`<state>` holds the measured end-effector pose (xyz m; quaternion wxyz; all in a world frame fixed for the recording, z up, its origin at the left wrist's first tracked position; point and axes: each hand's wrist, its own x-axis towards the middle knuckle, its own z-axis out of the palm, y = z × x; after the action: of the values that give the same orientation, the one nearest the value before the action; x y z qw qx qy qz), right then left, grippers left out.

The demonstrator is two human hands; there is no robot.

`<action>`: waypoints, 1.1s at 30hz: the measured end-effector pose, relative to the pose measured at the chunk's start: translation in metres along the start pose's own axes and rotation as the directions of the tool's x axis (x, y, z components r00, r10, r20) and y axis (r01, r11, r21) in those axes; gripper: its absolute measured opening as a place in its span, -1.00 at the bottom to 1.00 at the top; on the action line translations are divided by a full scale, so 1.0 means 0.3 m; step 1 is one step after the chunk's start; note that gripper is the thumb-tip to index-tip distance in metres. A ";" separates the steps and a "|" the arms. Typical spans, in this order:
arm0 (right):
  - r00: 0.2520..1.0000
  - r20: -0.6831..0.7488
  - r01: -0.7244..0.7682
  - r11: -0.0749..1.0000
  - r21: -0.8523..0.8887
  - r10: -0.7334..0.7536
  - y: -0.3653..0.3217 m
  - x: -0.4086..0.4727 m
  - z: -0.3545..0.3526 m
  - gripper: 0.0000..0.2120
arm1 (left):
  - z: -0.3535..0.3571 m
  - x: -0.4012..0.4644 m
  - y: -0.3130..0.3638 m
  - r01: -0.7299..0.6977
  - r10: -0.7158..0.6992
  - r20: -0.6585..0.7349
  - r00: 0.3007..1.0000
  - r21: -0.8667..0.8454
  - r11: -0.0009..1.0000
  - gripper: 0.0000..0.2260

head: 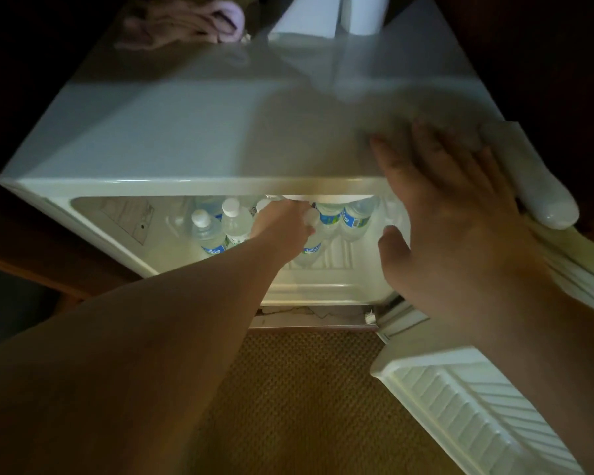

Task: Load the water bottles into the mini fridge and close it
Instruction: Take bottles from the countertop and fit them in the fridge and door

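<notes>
Head-camera view looks steeply down on a white mini fridge [172, 132], which serves as the landmark for everything else. Its door [477, 406] stands swung wide open at the fridge's right side, the ribbed inner liner facing up over tan woven carpet [306, 389] in front of the cabinet. On the fridge's top, at the far edge, lie a crumpled pinkish cloth [186, 22] and a folded white paper item [306, 22]; beside that stands a white cylinder that is cut off by the frame.

Inside the lit cabinet, several clear water bottles [220, 224] with white caps and blue labels stand clustered on the floor of the compartment, some toward the left, others toward the back right.

Reaching in from the front, the left hand [282, 224] is deep among the bottles; it is against one bottle [311, 245] near the middle, but whether the fingers are clamped on it cannot be told, as they are hidden. The right hand [443, 207] rests flat on the fridge's front right top corner, fingers straight and slightly spread, thumb hanging over the opening.
</notes>
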<state>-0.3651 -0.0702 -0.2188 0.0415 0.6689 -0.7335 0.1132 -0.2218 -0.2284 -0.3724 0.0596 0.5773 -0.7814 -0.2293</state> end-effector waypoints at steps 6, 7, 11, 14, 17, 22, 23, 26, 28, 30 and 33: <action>1.000 -0.011 0.000 1.000 -0.014 0.000 -0.003 -0.002 0.006 -0.04 | 0.055 -0.016 -0.040 0.004 -0.013 -0.082 0.997 -0.114 0.993 -0.68; 1.000 -0.010 0.002 1.000 -0.019 -0.002 -0.005 -0.004 0.008 -0.03 | 0.065 -0.016 -0.042 0.003 -0.015 -0.087 0.996 -0.146 0.989 -0.69; 1.000 -0.006 0.003 1.000 -0.019 -0.003 -0.005 -0.004 0.012 -0.01 | 0.079 0.004 -0.038 0.011 -0.027 -0.084 0.996 -0.184 0.983 -0.72; 1.000 -0.025 0.000 1.000 -0.003 0.000 -0.004 -0.005 0.012 -0.01 | 0.081 0.019 -0.042 0.012 -0.029 -0.095 0.995 -0.168 0.986 -0.72; 1.000 -0.030 0.000 1.000 -0.012 0.000 -0.006 -0.004 0.015 0.01 | 0.084 0.024 -0.045 -0.005 -0.011 -0.096 0.995 -0.164 0.986 -0.72; 1.000 0.003 0.002 0.999 -0.032 -0.002 -0.006 -0.006 0.008 0.01 | 0.072 0.025 -0.037 0.033 -0.048 -0.062 0.997 -0.216 0.976 -0.65; 1.000 0.009 -0.001 1.000 -0.029 0.001 -0.007 -0.006 0.004 0.00 | 0.070 0.020 -0.038 0.048 -0.060 -0.048 0.997 -0.224 0.973 -0.62; 0.999 0.040 -0.028 0.999 -0.016 0.029 -0.014 -0.004 -0.009 -0.01 | 0.063 -0.005 -0.050 0.087 -0.092 -0.025 0.995 -0.153 0.984 -0.49; 0.996 0.073 -0.039 0.999 -0.028 0.041 -0.020 -0.002 -0.020 0.00 | 0.048 -0.040 -0.053 0.120 -0.125 -0.028 0.992 -0.149 0.982 -0.48; 0.993 0.113 -0.040 0.998 -0.044 0.045 -0.024 0.001 -0.031 0.01 | 0.024 -0.099 -0.043 0.143 -0.152 -0.031 0.988 -0.191 0.971 -0.49; 0.984 0.170 -0.042 0.998 -0.036 0.048 -0.029 0.005 -0.058 0.06 | -0.031 -0.236 -0.005 0.135 -0.150 -0.032 0.988 -0.281 0.950 -0.54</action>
<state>-0.3582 -0.0686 -0.2006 -0.0134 0.6586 -0.7510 0.0446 -0.1943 -0.1657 -0.3527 0.1443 0.6240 -0.6959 -0.3250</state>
